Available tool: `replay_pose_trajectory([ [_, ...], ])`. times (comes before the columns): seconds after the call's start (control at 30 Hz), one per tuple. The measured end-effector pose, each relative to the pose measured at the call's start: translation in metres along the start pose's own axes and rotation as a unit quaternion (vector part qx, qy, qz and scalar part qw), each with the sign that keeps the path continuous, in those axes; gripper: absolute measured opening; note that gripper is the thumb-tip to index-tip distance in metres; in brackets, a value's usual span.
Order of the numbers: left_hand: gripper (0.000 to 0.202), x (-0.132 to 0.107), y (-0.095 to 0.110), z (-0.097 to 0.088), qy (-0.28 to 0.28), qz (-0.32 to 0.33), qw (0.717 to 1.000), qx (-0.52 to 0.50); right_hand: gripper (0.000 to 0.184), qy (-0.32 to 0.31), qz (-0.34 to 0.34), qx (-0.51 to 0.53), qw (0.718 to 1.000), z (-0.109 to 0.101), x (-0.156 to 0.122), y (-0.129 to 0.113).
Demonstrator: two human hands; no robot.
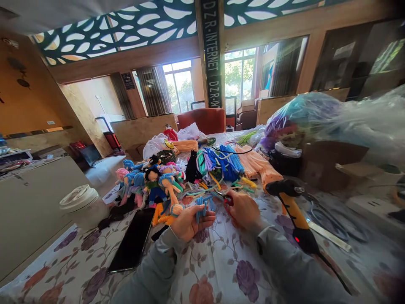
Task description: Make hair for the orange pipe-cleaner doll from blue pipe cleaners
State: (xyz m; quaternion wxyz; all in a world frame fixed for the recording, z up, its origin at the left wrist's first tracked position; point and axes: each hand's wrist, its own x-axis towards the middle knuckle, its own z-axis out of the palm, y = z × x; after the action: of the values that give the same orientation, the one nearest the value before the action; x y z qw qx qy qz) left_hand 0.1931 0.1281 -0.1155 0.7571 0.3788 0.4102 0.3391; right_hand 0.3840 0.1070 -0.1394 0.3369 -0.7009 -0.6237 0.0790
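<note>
Several short blue pipe cleaner pieces [201, 211] stand across the fingers of my left hand [188, 221], pinned under its thumb. My right hand [245, 210] is closed around the red handles of a pair of scissors [228, 200], whose blades point up and left. More cut blue pieces lie on the cloth between the hands. Just beyond spreads a pile of pipe cleaners, with blue bundles [232, 162] and peach ones [257, 164]. Left of my left hand sits a cluster of pipe cleaner dolls [153, 179].
A black phone [131, 240] lies on the flowered tablecloth [218, 270] at left, near a white lidded tub [82, 204]. At right stands a yellow and black glue gun [292, 211], its red light lit. Large plastic bags [316, 109] and a red chair [202, 119] are farther back.
</note>
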Motion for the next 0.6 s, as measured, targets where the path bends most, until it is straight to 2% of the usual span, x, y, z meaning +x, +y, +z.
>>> replay_pose_trajectory([
  [0.1,0.023,0.001,0.0,0.0,0.0,-0.007,1.0,-0.004,0.02,0.002,0.016,0.044,0.999,-0.002,0.002,0.002],
  [0.2,0.016,0.004,-0.003,-0.002,0.005,0.005,1.0,-0.002,0.02,0.005,0.026,0.126,0.992,-0.007,0.004,0.0],
  [0.4,0.008,0.005,-0.01,0.0,-0.014,0.016,1.0,0.01,0.031,-0.045,0.042,0.328,0.943,-0.008,-0.002,-0.014],
  [0.6,0.012,0.008,-0.016,0.001,-0.027,0.025,0.999,0.008,0.033,-0.074,0.048,0.405,0.91,0.006,-0.01,-0.023],
])
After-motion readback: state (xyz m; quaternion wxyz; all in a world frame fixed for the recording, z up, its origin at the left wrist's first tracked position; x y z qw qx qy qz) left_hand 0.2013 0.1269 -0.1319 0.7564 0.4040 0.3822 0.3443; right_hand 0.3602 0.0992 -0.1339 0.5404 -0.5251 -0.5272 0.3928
